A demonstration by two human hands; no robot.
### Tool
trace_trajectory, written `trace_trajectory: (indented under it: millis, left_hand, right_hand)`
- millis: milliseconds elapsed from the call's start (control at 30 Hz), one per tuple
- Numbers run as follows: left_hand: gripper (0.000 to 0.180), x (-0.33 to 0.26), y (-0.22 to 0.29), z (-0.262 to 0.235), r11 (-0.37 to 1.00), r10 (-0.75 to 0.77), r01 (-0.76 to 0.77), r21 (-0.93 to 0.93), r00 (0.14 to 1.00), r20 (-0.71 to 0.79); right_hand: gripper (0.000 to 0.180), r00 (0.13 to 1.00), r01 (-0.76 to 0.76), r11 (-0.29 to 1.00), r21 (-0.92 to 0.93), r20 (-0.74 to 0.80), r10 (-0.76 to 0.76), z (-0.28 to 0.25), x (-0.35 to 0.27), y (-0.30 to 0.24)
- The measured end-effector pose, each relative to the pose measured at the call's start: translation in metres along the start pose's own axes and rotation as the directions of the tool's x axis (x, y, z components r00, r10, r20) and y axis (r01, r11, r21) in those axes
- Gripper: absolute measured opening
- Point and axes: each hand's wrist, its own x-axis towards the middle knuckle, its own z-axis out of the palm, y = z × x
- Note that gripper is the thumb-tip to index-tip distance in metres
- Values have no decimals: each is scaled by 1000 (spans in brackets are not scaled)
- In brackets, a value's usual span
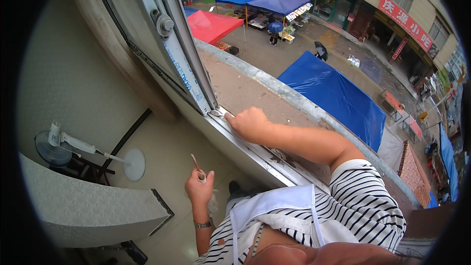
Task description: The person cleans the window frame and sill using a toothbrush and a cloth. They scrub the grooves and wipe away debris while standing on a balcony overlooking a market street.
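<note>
My left hand (198,189), with a watch on its wrist, is closed around a thin brownish stick-like tool (195,161) that points up from the fist. A pale rounded piece (201,178) shows between thumb and fingers, too small to name. Over the window track (250,149), my right hand (249,123) has its fingers curled and the fingertips down at the rail. They are beside the lower corner of the window sash (194,86). A small pale piece (216,113) lies at that corner by the fingertips; whether the fingers grip anything is hidden.
A round latch (165,25) sticks out from the sash. Outside runs a concrete ledge (279,93), with a street, a blue canopy (338,100) and a red canopy (212,25) below. Indoors, a standing fan (54,147) is at the left, behind a curved pale panel (98,206).
</note>
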Motion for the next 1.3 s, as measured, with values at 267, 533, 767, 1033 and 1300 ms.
trace_trajectory:
  millis: [267, 533, 767, 1033, 1300]
  left_hand:
    - [32, -11, -8, -6, 997, -58, 57, 51, 998, 16]
    - [32, -13, 8, -1, 996, -14, 9, 88, 998, 54]
    - [32, -13, 17, -1, 995, 10, -17, 99, 997, 72]
    - [31, -15, 14, 0, 996, -4, -4, 89, 996, 90]
    - [30, -3, 19, 8, 993, 7, -28, 114, 984, 175]
  right_hand:
    - [25, 978, 73, 997, -1, 196, -71, -43, -57, -4]
    - [45, 995, 99, 993, 68, 0, -99, -69, -68, 27]
    - [33, 993, 86, 996, 19, -78, -84, -10, -19, 23]
    - [45, 953, 62, 985, 158, 284, -105, -36, -75, 35]
    - [35, 902, -17, 939, 343, 410, -134, -81, -179, 67]
